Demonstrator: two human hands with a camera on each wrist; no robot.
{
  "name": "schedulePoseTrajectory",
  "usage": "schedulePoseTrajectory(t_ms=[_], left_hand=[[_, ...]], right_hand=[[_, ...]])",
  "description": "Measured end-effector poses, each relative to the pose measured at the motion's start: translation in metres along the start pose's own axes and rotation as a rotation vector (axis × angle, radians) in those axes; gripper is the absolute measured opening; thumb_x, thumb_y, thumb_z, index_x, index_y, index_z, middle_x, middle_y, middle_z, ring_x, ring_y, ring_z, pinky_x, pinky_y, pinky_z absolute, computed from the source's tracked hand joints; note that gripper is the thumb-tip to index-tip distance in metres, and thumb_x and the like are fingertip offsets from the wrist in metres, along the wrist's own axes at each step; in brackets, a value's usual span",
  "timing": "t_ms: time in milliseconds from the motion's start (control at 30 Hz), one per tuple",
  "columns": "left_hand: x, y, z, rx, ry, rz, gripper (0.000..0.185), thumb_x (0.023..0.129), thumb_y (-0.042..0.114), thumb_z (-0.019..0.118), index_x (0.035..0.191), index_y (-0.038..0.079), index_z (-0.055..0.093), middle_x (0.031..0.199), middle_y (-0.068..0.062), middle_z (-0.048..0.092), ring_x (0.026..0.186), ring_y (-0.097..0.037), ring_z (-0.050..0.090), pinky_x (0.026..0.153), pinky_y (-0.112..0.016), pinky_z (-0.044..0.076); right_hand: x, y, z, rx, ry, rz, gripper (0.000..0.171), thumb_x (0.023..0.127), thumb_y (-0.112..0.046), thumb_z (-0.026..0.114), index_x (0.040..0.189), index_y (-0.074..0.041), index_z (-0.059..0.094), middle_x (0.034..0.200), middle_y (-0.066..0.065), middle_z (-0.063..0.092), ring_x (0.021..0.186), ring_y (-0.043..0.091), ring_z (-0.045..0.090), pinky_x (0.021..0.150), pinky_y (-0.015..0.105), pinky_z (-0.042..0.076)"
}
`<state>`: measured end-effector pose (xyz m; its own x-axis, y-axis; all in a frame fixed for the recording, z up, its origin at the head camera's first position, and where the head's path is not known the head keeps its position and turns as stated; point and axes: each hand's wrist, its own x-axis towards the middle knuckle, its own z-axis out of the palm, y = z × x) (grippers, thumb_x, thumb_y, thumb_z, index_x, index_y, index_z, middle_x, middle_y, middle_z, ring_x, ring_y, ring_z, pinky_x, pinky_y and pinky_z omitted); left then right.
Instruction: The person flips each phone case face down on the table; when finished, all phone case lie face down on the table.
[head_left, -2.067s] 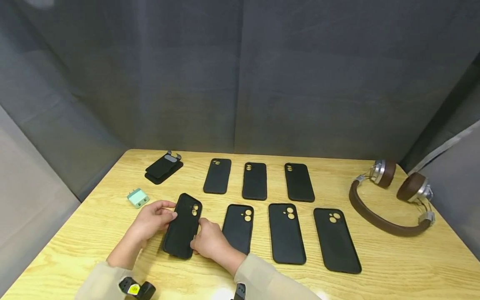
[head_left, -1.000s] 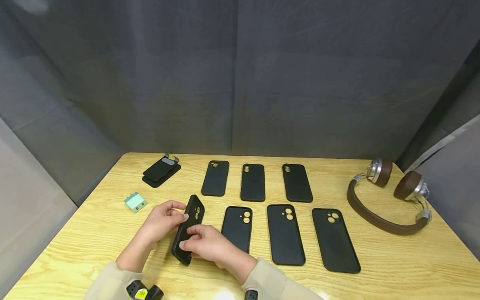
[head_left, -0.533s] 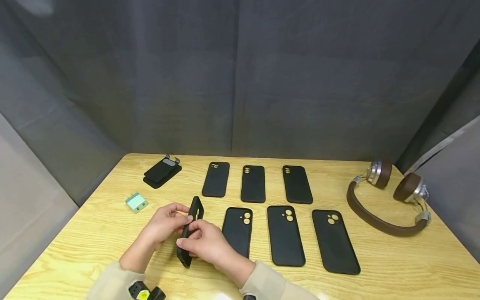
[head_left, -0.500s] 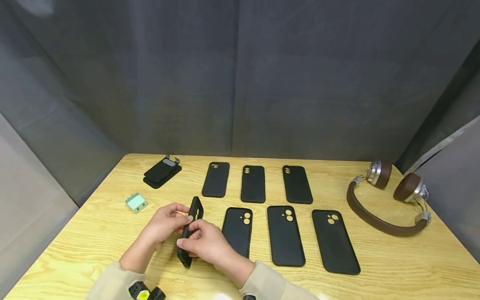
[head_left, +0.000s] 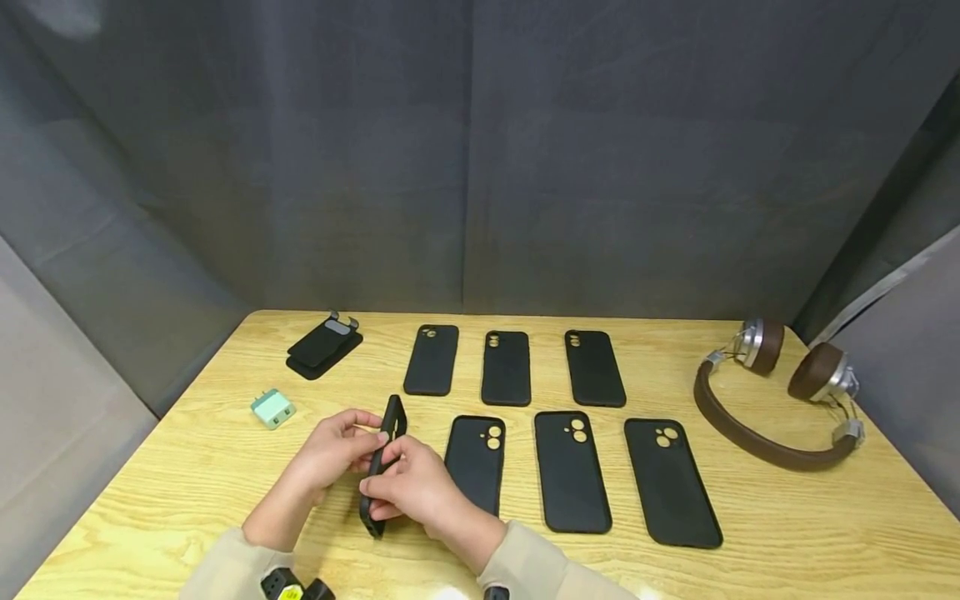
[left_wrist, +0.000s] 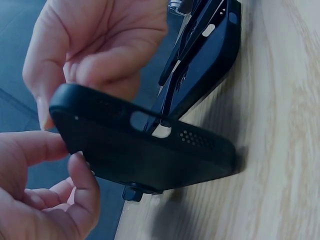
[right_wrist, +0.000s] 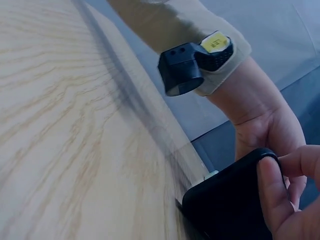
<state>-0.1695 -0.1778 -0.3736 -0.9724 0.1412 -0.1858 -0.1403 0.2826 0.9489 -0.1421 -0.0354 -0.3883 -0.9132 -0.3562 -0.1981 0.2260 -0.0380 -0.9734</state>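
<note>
A black phone case [head_left: 371, 518] stands nearly on its long edge on the wooden table, in front of me and left of centre. My left hand [head_left: 330, 454] pinches its upper edge between thumb and fingers. Lower down the same edge, my right hand [head_left: 422, 487] also pinches it, thumb on the near side. The left wrist view shows the case's end wall [left_wrist: 161, 131], with a port slot and rows of small holes. In the right wrist view, the right thumb [right_wrist: 272, 187] presses on the case's dark face [right_wrist: 235, 205].
Right of the hands lie three black phone cases, the nearest one [head_left: 476, 467] partly behind the right hand. Three more, including a middle one [head_left: 506, 371], form a back row. A mint charger [head_left: 273, 410], a black folding stand [head_left: 318, 350] and brown headphones [head_left: 772, 452] lie around them.
The case has turned from leaning with its broad face showing to standing on edge. My right hand has moved from its right edge onto the edge facing me; both hands shifted slightly right.
</note>
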Motion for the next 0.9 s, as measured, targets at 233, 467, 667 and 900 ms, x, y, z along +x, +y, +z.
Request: schedulePoseTrajectory(t_ms=[233,467,667,900], left_hand=[[0.004,-0.005,-0.005,-0.098,-0.027,-0.027,0.034,0.09,0.009,0.054,0.118,-0.009,0.047,0.078,-0.004,0.061,0.066,-0.011,0.059,0.063,-0.023,0.051],[0.009,-0.017,-0.014,-0.196,-0.077,-0.068,0.033,0.095,0.018,0.05,0.117,-0.006,0.047,0.083,0.0,0.058,0.072,-0.009,0.056,0.066,-0.021,0.049],[0.015,-0.033,-0.02,-0.28,-0.171,-0.085,0.04,0.097,0.025,0.046,0.123,-0.005,0.043,0.093,0.0,0.062,0.087,-0.01,0.06,0.078,-0.026,0.05],[0.017,-0.044,-0.018,-0.38,-0.352,-0.051,0.031,0.1,0.024,0.038,0.121,0.004,0.048,0.098,0.0,0.063,0.09,-0.011,0.06,0.079,-0.028,0.049]], right_hand=[[0.0,0.001,-0.003,0.109,-0.062,-0.013,0.028,0.075,0.009,0.063,0.091,-0.004,0.044,0.061,0.005,0.059,0.044,0.009,0.056,0.044,0.021,0.049],[-0.002,-0.006,-0.005,0.167,-0.094,-0.042,0.027,0.076,0.01,0.062,0.093,-0.003,0.045,0.062,0.004,0.059,0.045,0.008,0.056,0.044,0.019,0.048],[-0.005,-0.014,-0.006,0.253,-0.113,-0.07,0.027,0.077,0.011,0.06,0.094,-0.002,0.044,0.064,0.004,0.059,0.045,0.006,0.056,0.046,0.017,0.048],[-0.007,-0.019,-0.006,0.327,-0.118,-0.081,0.028,0.079,0.01,0.06,0.095,-0.004,0.042,0.064,0.002,0.059,0.047,0.005,0.057,0.049,0.017,0.049]])
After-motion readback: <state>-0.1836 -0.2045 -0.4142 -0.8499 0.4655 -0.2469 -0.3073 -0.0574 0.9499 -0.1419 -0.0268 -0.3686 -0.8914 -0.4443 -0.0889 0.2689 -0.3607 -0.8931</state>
